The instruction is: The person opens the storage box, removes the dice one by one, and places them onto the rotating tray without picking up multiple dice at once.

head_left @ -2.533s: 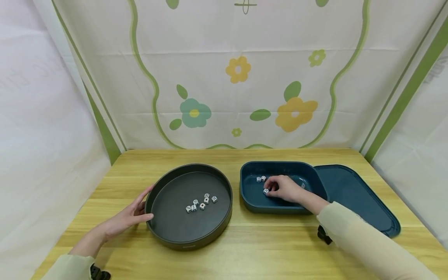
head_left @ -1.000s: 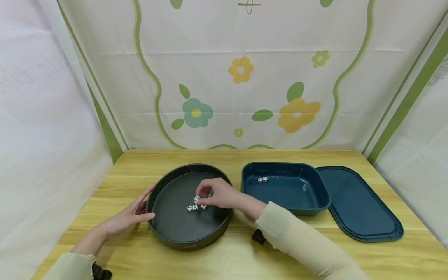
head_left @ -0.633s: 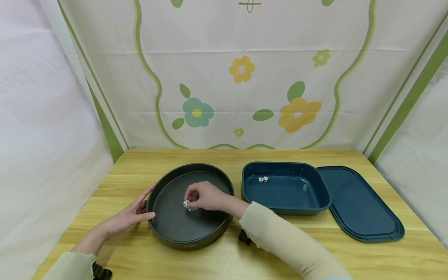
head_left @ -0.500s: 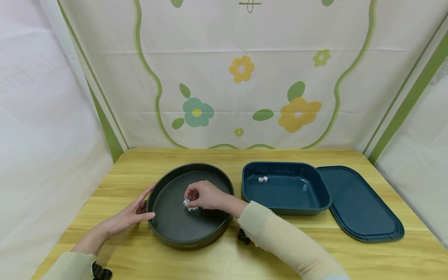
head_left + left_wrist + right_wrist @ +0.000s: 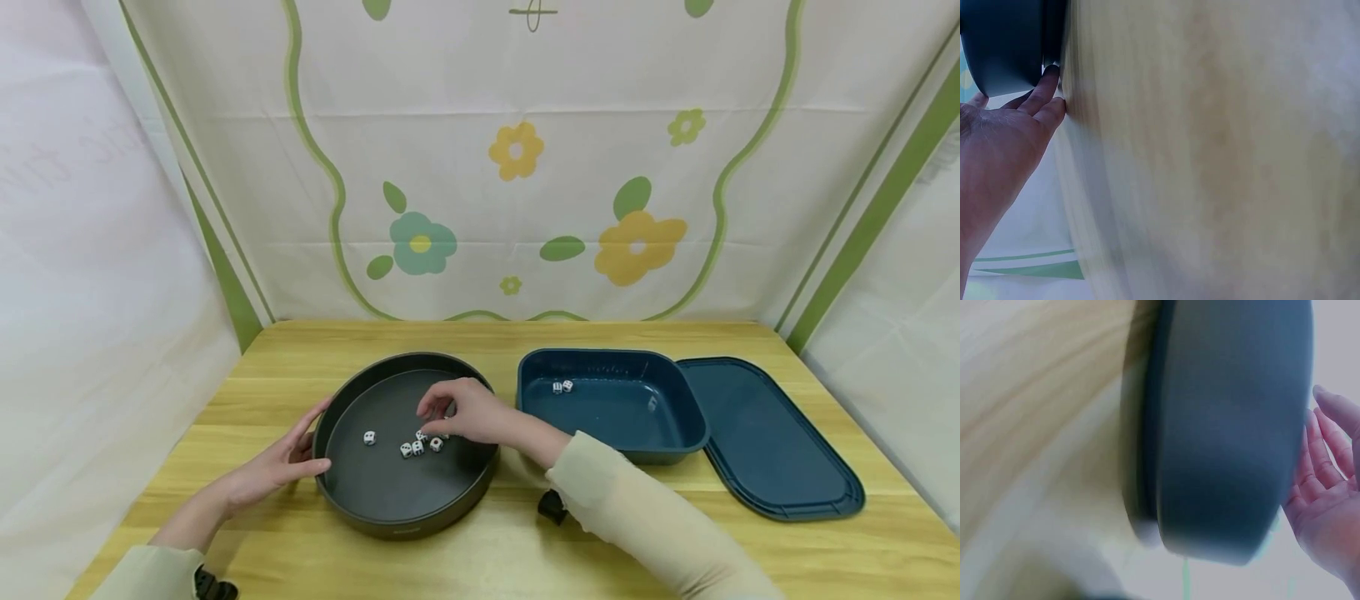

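In the head view, my left hand (image 5: 273, 467) holds the left side of a dark round cake pan (image 5: 405, 525), thumb at the rim and fingers along the outer wall. The left wrist view shows those fingers (image 5: 1044, 94) low against the pan, close to the tabletop. My right hand (image 5: 468, 410) hovers over the pan, fingers loosely bent with nothing between them. Below its fingertips lies a cluster of white dice, among them a front die (image 5: 417, 448) and a right die (image 5: 437, 445); the hand partly covers others. A single die (image 5: 370, 437) lies apart to the left.
Right of the pan stands a dark blue rectangular container (image 5: 611, 454) with two dice (image 5: 562, 387) at its back left. Its matching blue lid (image 5: 772, 442) lies flat on the wooden table (image 5: 525, 550) farther right. A floral cloth (image 5: 465, 200) hangs behind the table.
My right hand took a die from the blue container, carried it left into the pan and let it go apart from the cluster. It has since drawn back rightward. My left hand stays put.
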Available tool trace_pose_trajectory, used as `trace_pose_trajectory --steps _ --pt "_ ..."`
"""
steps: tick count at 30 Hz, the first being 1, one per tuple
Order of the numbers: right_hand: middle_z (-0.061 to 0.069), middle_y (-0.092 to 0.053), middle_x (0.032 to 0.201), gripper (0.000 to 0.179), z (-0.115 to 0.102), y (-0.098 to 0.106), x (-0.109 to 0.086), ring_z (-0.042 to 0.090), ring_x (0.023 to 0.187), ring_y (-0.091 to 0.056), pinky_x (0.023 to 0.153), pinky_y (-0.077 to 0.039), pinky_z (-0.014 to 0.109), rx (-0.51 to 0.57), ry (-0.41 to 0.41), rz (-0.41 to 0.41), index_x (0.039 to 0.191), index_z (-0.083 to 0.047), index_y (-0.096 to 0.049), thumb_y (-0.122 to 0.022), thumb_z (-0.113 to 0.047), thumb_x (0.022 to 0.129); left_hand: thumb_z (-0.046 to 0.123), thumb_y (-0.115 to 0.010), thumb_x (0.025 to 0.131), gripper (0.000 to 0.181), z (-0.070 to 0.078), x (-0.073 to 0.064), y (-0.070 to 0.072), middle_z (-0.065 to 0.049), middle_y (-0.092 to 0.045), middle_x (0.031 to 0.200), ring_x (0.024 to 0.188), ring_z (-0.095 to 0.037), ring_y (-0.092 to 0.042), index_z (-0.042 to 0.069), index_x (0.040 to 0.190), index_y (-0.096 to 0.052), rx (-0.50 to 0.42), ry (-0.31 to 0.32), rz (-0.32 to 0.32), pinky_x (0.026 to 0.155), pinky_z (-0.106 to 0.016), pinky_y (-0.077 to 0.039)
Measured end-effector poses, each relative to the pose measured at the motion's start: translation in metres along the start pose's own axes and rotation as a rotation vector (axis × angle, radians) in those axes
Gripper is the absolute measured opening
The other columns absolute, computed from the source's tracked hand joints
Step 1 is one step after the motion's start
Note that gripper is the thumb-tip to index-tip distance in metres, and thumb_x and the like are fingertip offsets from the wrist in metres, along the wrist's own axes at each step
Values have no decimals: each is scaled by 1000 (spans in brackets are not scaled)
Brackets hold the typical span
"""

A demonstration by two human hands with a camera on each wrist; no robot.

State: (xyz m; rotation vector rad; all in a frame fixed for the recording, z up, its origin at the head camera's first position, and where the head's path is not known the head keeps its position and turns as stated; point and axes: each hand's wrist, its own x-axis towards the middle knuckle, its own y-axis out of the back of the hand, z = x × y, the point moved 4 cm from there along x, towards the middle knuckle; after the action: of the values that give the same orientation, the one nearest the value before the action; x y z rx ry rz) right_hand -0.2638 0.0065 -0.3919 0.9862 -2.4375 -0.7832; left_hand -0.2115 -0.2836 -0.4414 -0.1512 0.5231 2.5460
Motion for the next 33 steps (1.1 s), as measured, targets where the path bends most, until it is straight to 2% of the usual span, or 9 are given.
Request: trace_pose_trajectory --steps 7,13,18,25,33 --pt "-7 -66 92 16 6 37 -29 10 80 -60 69 -50 28 53 -32 67 104 -10 -70 -73 -14 89 12 -53 101 85 0 0 -1 -34 -8 154 138 -51 -16 28 157 8 -4 -12 -3 102 -61 -26" --pt "-5 -67 92 13 15 66 -56 11 79 -60 64 -50 31 16 -13 154 101 -12 -71 -74 -15 88 11 -52 101 84 1 0 -1 -35 -6 154 137 -53 -15 25 157 9 -7 -35 -12 101 -62 -27" --pt "-3 -67 94 12 27 84 -77 13 81 -60 67 -50 33 -1 -31 217 99 -11 -71 -74 -14 88 11 -52 101 84 -1 1 0 -32 -4 156 139 -50 -14 27 157 9 -13 -9 -4 102 -61 -25" --pt "0 -66 92 16 50 105 -100 19 82 -59 69 -48 31 5 -112 265 102 -9 -71 -74 -14 88 13 -52 101 84 -4 1 0 -30 -2 156 139 -50 -13 27 157 9 -13 -4 4 103 -62 -24" --pt "4 -65 104 31 81 118 -115 20 88 -60 71 -49 31 -32 -211 274 114 -6 -66 -75 -18 87 13 -54 100 84 -1 0 -1 -36 -9 153 137 -52 -17 27 157 7 3 -32 7 101 -63 -24"
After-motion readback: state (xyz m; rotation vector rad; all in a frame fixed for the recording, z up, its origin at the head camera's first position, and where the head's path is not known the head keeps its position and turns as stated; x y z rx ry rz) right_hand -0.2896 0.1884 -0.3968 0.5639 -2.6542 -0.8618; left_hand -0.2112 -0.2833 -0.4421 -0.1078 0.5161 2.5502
